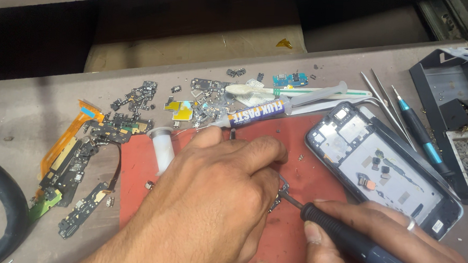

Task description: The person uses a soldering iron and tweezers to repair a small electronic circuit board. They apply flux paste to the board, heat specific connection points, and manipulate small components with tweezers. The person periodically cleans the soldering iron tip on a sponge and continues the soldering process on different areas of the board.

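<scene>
My left hand rests palm-down on a red work mat, its fingers curled over a small dark circuit part that is mostly hidden beneath them. My right hand, with a ring on one finger, grips a dark pen-shaped soldering tool whose thin metal tip touches that small part. A syringe of flux paste lies just beyond my left hand at the mat's far edge.
An opened phone frame lies to the right of the mat, with tweezers and a teal-tipped screwdriver beyond it. Flex cables and small boards are scattered on the left. A white cylinder lies on the mat. A black cable curves at the far left.
</scene>
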